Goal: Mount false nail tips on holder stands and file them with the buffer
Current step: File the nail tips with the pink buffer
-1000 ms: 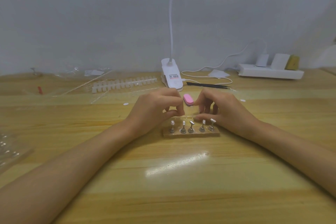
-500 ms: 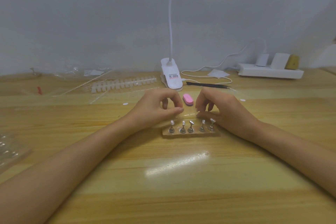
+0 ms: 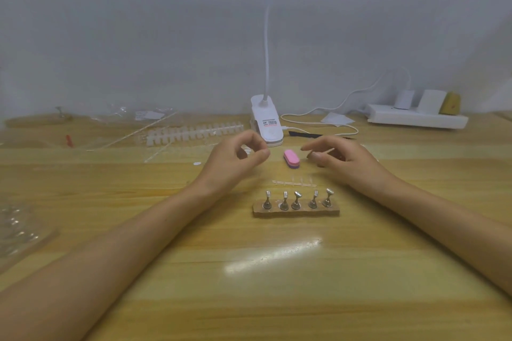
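Left hand [image 3: 235, 163] pinch contents unclear; lamp neck [image 3: 266, 44] cut at top.

A pale grey wall [image 3: 138, 22] rises behind a light wooden table [image 3: 277, 299]. A white clip-on lamp [image 3: 267, 124] stands at the table's back edge; glare streaks the tabletop.

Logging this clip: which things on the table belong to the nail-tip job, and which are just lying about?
For the job: holder stands, clear tip strip, pink buffer, white row of nail tips.
Lying about: clip lamp, power strip, black tool, plastic packaging.
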